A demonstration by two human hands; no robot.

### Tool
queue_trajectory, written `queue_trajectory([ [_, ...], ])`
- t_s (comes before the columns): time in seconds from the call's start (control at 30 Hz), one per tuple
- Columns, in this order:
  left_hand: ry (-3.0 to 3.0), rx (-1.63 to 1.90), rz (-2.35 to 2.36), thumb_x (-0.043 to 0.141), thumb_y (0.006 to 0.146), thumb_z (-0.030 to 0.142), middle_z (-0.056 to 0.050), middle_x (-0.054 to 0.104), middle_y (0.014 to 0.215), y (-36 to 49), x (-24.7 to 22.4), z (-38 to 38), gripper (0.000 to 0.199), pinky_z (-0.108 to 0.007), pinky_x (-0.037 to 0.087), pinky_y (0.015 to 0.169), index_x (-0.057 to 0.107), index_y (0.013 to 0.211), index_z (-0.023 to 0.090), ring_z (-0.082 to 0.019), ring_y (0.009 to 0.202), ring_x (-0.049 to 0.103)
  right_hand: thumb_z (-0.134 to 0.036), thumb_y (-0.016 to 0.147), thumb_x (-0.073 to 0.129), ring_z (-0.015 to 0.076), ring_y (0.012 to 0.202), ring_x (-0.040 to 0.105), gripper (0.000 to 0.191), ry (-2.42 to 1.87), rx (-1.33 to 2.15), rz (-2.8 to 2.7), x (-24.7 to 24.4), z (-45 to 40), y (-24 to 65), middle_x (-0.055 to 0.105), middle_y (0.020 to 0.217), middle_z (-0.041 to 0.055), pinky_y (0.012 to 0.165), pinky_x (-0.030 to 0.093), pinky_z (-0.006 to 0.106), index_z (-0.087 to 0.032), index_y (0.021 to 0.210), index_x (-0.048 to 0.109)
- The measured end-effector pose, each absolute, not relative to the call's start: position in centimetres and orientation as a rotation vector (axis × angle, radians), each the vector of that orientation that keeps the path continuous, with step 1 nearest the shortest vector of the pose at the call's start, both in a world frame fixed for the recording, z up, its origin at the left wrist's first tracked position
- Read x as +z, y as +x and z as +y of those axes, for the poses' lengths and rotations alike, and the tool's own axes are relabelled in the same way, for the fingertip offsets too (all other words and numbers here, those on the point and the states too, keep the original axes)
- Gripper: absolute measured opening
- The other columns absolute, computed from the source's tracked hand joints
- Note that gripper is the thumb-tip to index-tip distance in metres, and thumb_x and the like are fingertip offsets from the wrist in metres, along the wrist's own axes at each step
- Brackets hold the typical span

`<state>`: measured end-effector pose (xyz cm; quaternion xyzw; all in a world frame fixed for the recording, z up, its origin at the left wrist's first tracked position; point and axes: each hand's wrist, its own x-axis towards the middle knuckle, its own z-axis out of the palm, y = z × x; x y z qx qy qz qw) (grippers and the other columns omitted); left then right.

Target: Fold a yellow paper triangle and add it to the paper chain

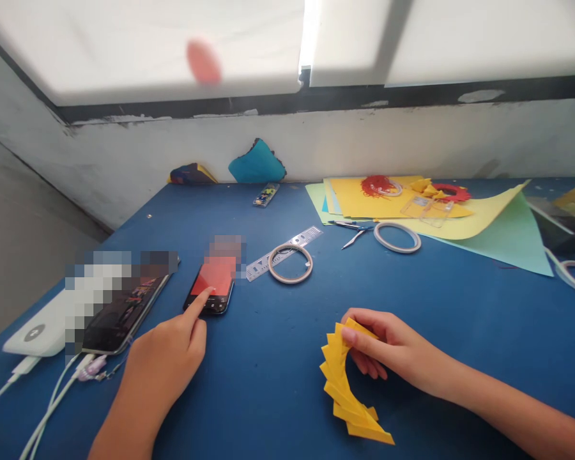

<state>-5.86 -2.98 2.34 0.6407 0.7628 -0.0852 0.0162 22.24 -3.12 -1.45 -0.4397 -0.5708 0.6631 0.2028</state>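
Fan (347,386) of pleated yellow paper, lower centre, seems part-folded and unjoined: our right hand (388,351) pinches its top end, our left hand (165,354), forefinger out, taps the red-screened phone (211,284), left of centre, holding nothing.

No readable text anywhere. Stencil ruler (283,253) on worktop (278,383) carries cut-out marks (too small to read). Red phone screen (213,278) and second phone (122,313) partly pixelated, nothing legible. Small packet (266,194) near wall: print blurred.
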Motion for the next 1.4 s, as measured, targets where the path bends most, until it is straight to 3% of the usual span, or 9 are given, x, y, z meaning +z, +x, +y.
queue_trajectory([
  [0.47, 1.958, -0.168, 2.434, 0.024, 0.086, 0.024, -0.002, 0.057, 0.049, -5.7, 2.6, -3.0, 0.051, -0.026, 0.036, 0.048, 0.038, 0.134, 0.024, -0.020, 0.048, 0.056, -0.056, 0.083, 0.044, 0.0056, 0.048, 0.042, 0.041, -1.209, 1.842, -1.606, -1.6, -3.2, 22.4, 0.047, 0.057, -0.0035, 0.043, 0.032, 0.017, -0.015, 0.077, 0.047],
  [0.57, 1.940, -0.075, 2.530, 0.026, 0.085, 0.024, -0.003, 0.061, 0.053, -6.0, 2.7, -3.3, 0.049, -0.027, 0.037, 0.048, 0.045, 0.130, 0.025, -0.021, 0.050, 0.057, -0.056, 0.083, 0.044, 0.0060, 0.048, 0.042, 0.041, -1.214, 1.844, -1.603, -1.5, -3.2, 22.4, 0.047, 0.057, -0.0034, 0.043, 0.032, 0.017, -0.016, 0.076, 0.047],
  [0.67, 1.978, 0.256, 2.677, 0.028, 0.085, 0.024, -0.006, 0.066, 0.066, -5.9, 2.0, -4.4, 0.044, -0.029, 0.040, 0.055, 0.058, 0.118, 0.021, -0.022, 0.059, 0.060, -0.055, 0.083, 0.045, 0.0057, 0.047, 0.042, 0.041, -1.219, 1.834, -1.601, -1.7, -3.2, 22.3, 0.047, 0.056, -0.0036, 0.043, 0.032, 0.017, -0.016, 0.075, 0.046],
  [0.77, 2.180, 0.598, 2.278, 0.036, 0.086, 0.030, -0.006, 0.069, 0.080, -4.7, 1.1, -5.9, 0.036, -0.029, 0.044, 0.070, 0.064, 0.106, 0.019, -0.020, 0.073, 0.062, -0.055, 0.083, 0.045, 0.0057, 0.045, 0.041, 0.040, -1.222, 1.807, -1.560, -2.0, -3.3, 22.2, 0.047, 0.054, -0.0042, 0.041, 0.030, 0.017, -0.016, 0.076, 0.046],
  [0.87, 2.058, 0.496, 1.709, 0.039, 0.087, 0.040, -0.002, 0.067, 0.092, -2.5, 1.2, -6.5, 0.032, -0.023, 0.045, 0.070, 0.063, 0.101, 0.024, -0.017, 0.082, 0.060, -0.056, 0.084, 0.043, 0.0055, 0.043, 0.040, 0.040, -1.198, 1.769, -1.500, -2.2, -3.5, 21.9, 0.045, 0.052, -0.0052, 0.040, 0.028, 0.018, -0.016, 0.078, 0.046],
  [1.03, 1.773, 0.277, 1.209, 0.038, 0.088, 0.039, 0.001, 0.056, 0.078, 1.8, 2.4, -5.0, 0.029, -0.023, 0.039, 0.063, 0.059, 0.082, 0.021, -0.013, 0.071, 0.051, -0.055, 0.085, 0.042, 0.0046, 0.040, 0.036, 0.038, -1.173, 1.657, -1.445, -2.4, -3.8, 21.5, 0.041, 0.050, -0.0073, 0.039, 0.026, 0.018, -0.018, 0.077, 0.042],
  [1.17, 1.438, 0.398, 1.011, 0.039, 0.086, 0.042, 0.004, 0.044, 0.065, 4.2, 1.2, -3.1, 0.029, -0.021, 0.034, 0.053, 0.048, 0.075, 0.017, -0.010, 0.059, 0.042, -0.055, 0.086, 0.040, 0.0045, 0.040, 0.034, 0.038, -1.178, 1.585, -1.461, -2.6, -3.8, 21.5, 0.040, 0.049, -0.0078, 0.039, 0.026, 0.019, -0.018, 0.076, 0.041],
  [1.4, 1.477, 0.500, 0.977, 0.038, 0.087, 0.040, 0.002, 0.047, 0.060, 5.2, -0.8, -1.7, 0.031, -0.021, 0.033, 0.050, 0.045, 0.069, 0.017, -0.009, 0.052, 0.041, -0.057, 0.088, 0.033, 0.0055, 0.041, 0.038, 0.041, -1.220, 1.568, -1.556, -2.6, -3.6, 21.5, 0.043, 0.054, -0.0062, 0.038, 0.030, 0.018, -0.018, 0.078, 0.041],
])
